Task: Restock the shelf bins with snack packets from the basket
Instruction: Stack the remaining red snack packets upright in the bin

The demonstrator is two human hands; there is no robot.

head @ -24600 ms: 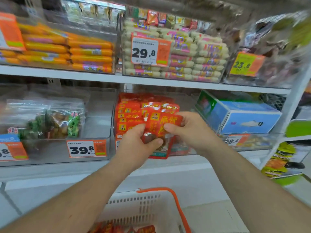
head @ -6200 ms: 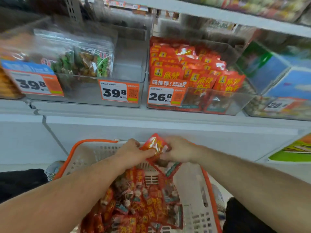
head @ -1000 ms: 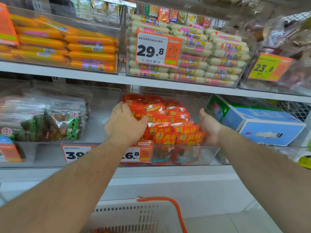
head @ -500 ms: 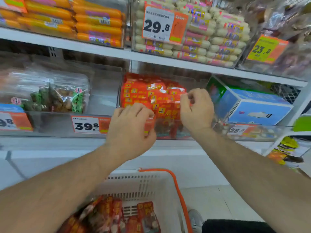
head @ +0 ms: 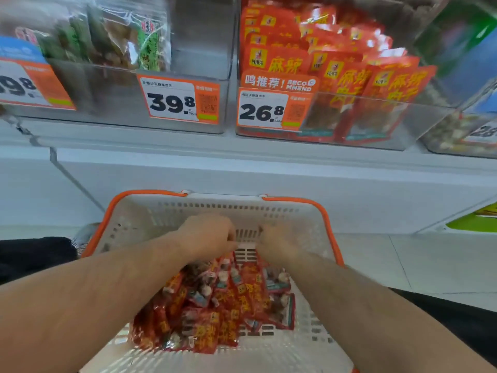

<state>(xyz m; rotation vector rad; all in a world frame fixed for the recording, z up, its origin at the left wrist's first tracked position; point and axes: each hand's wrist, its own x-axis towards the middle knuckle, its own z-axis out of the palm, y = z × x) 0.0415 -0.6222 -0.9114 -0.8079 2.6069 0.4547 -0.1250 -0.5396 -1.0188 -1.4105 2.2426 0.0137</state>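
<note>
Red snack packets (head: pixel 223 305) still heaped in the white basket (head: pixel 226 208). Both hands have dropped from the shelf bin into the basket: left hand (head: pixel 208 235) curled down at the heap's far edge, right hand (head: pixel 278 242) blurred; cannot tell what either grips. Likely fetching the next handful. Beyond, the 26.8 bin (head: pixel 376 122) holds upright red packets.

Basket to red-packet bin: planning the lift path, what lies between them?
Head view: only the white shelf front lies between basket and red-packet bin.
</note>
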